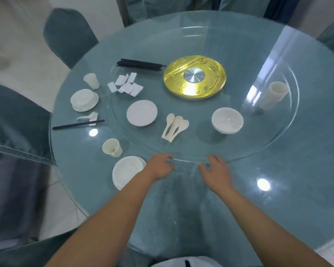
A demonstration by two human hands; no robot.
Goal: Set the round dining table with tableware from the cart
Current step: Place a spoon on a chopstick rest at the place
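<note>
Both hands rest at the near rim of the glass turntable [268, 143], low in the middle of the frame: the left hand [159, 166] with fingers curled over the rim, the right hand [215, 171] with fingers spread and loosely bent on it; neither holds any tableware.

On the turntable sit a stack of plates [141, 112] at centre, a bunch of white spoons [175, 126] just right of it, a stack of bowls [227, 120] further right, and stacked cups [274, 95] lying tilted at the right. Toward the upper left lie white rests [126, 85] in a heap and a bundle of black chopsticks [139, 64], beside the gold hub [194, 76].

On the worktop [297, 189] outside the turntable, at left, one place is laid: a cup [92, 80], a bowl on a plate [84, 100], a spoon on a rest [88, 117] and a chopstick pair [78, 124]. Nearer, a second cup [112, 148] stands above a plate [126, 171] that the left wrist partly covers.

The worktop's lower middle and whole right side lie bare. Covered chairs [69, 35] crowd the left edge.
</note>
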